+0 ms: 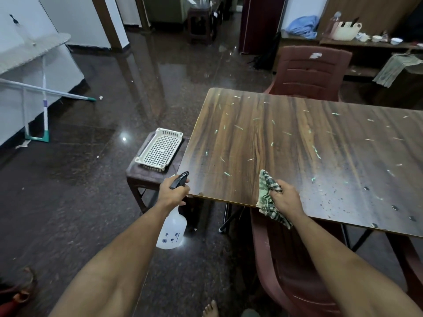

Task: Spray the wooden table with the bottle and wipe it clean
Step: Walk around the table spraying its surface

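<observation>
Left hand (172, 192) grip wrapped round the neck of the spray bottle (172, 229), fingers curled by the black trigger head. Bottle hangs upright off the near-left corner of the wooden surface (286, 143), body below the edge, over the floor, not touching the top.

Right hand (286, 199) grip bunched on a checked cloth (269, 197) right at the near edge; part of the cloth lies on the top, the rest drapes over the edge.

The top carries scattered pale scraps and droplets toward the near right.

Clearances: low stool (146, 177) with white basket (160, 148) sits just beside the left edge. One red chair (311, 72) against the far edge, another (293, 271) under the near edge below the right arm. Open dark floor (91, 179) to the left. Bare foot (210, 308) at bottom of frame.
</observation>
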